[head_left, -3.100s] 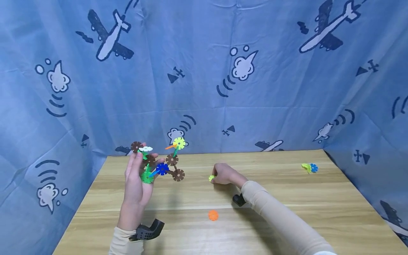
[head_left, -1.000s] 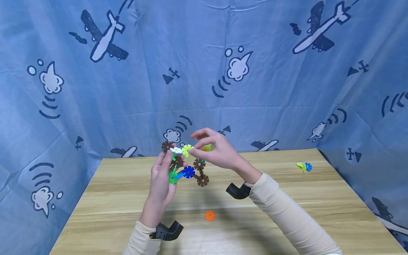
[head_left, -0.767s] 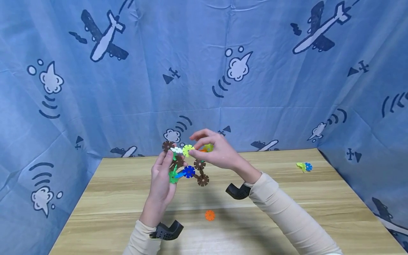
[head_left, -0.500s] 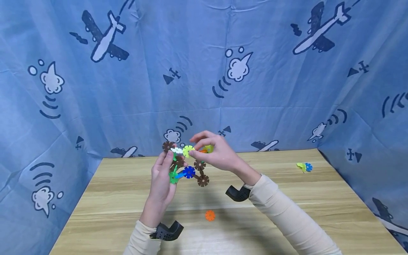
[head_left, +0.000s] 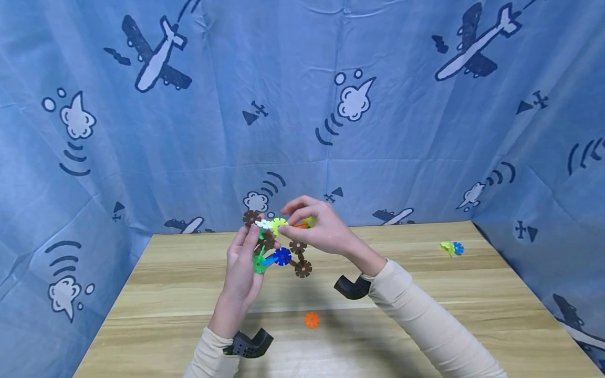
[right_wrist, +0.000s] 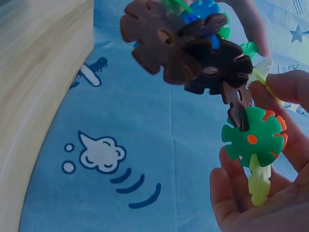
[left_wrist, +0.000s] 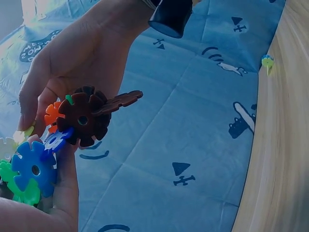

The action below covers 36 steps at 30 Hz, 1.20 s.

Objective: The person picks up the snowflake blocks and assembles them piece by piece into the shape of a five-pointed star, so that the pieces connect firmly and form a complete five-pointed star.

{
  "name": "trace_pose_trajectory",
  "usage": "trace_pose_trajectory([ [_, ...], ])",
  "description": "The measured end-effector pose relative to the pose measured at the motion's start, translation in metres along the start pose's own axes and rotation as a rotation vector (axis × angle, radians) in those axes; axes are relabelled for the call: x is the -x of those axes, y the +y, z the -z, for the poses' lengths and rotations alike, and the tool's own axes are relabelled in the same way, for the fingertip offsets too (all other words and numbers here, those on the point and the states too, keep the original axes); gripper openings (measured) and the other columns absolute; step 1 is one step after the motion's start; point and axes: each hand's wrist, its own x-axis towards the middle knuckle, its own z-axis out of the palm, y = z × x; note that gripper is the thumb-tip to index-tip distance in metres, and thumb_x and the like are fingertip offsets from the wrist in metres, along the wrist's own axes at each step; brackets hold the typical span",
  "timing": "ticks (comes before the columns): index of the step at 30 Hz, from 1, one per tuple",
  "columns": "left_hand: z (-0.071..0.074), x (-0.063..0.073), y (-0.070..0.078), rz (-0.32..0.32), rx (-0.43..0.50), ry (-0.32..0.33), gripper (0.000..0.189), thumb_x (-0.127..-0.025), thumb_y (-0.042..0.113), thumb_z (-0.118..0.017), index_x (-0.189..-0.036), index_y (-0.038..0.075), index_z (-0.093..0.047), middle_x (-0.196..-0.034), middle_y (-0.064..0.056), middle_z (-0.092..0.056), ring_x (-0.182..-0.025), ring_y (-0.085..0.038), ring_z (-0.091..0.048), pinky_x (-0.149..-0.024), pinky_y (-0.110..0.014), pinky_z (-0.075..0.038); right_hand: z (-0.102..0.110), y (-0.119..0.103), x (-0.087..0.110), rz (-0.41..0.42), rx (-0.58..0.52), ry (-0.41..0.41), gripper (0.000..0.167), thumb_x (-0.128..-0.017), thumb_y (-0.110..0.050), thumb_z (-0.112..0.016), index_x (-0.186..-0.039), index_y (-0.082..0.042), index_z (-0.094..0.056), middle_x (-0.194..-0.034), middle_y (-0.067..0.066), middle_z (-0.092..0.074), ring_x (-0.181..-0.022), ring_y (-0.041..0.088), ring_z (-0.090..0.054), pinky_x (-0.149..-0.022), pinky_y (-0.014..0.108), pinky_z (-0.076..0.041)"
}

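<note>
My left hand [head_left: 242, 262] holds up a chain of slotted plastic discs above the table, gripping its left side. Brown discs [head_left: 303, 269], a dark blue disc [head_left: 282, 256], a green disc [head_left: 259, 264] and a white disc [head_left: 263, 224] belong to it. Between thumb and index finger, my right hand [head_left: 321, 226] pinches a yellow-green disc [head_left: 278, 226] against the white one's edge. In the right wrist view, a teal-green disc [right_wrist: 253, 137] and another yellow-green disc [right_wrist: 259, 183] of the chain hang in front of the right palm.
On the wooden table [head_left: 189, 310] an orange disc [head_left: 312, 319] lies near the front middle. Joined yellow-green and blue discs [head_left: 452, 248] lie at the back right. A blue curtain [head_left: 302, 131] with printed planes stands behind the table and along its sides.
The right hand has picked the yellow-green disc off the table and brought it to the white disc. The left hand and chain have moved right. Over the last second both hands barely shift.
</note>
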Motion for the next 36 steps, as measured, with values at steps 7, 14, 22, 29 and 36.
trace_pose_trajectory([
  [7,0.0010,0.0002,-0.0018,0.040,0.008,0.003,0.043,-0.107,0.037,-0.050,-0.142,0.014,-0.050,-0.111,-0.001,-0.062,-0.088,-0.014,-0.063,-0.077,-0.022,-0.057,-0.0007,0.0000,-0.0004,-0.024,-0.033,-0.015,0.013,-0.089,-0.021,-0.078,-0.086,-0.009,-0.081,-0.122,0.006,-0.066,-0.116,0.025,-0.060,-0.092,0.041,-0.055],
  [14,0.0014,0.0003,-0.0065,0.053,0.038,0.012,0.036,-0.107,0.036,-0.050,-0.138,0.018,-0.053,-0.109,0.001,-0.064,-0.087,-0.012,-0.065,-0.076,-0.020,-0.057,-0.0012,-0.0002,0.0020,-0.061,-0.043,-0.018,0.016,-0.090,-0.023,-0.077,-0.091,-0.008,-0.082,-0.121,0.004,-0.067,-0.112,0.022,-0.060,-0.088,0.039,-0.055],
  [22,-0.0001,0.0004,-0.0051,0.050,0.014,0.051,0.044,-0.106,0.039,-0.050,-0.144,0.016,-0.051,-0.118,0.000,-0.062,-0.090,-0.013,-0.064,-0.072,-0.020,-0.054,-0.0026,-0.0030,0.0033,-0.099,-0.026,-0.037,0.016,-0.091,-0.026,-0.077,-0.093,-0.012,-0.083,-0.122,0.003,-0.067,-0.113,0.023,-0.060,-0.087,0.040,-0.056],
  [29,0.0001,0.0020,-0.0039,0.073,-0.001,0.046,0.045,-0.107,0.037,-0.050,-0.147,0.016,-0.047,-0.129,-0.003,-0.058,-0.097,-0.014,-0.064,-0.082,-0.023,-0.056,-0.0018,-0.0034,0.0016,-0.097,0.010,-0.071,0.014,-0.091,-0.026,-0.077,-0.090,-0.013,-0.083,-0.124,0.003,-0.067,-0.114,0.023,-0.060,-0.082,0.034,-0.056],
  [36,0.0012,0.0034,-0.0051,0.094,-0.001,0.023,0.048,-0.107,0.038,-0.049,-0.150,0.017,-0.043,-0.133,-0.004,-0.055,-0.100,-0.014,-0.063,-0.085,-0.023,-0.056,-0.0012,-0.0014,0.0016,-0.081,0.029,-0.074,0.015,-0.091,-0.026,-0.077,-0.091,-0.012,-0.083,-0.125,0.009,-0.067,-0.114,0.026,-0.061,-0.081,0.033,-0.057],
])
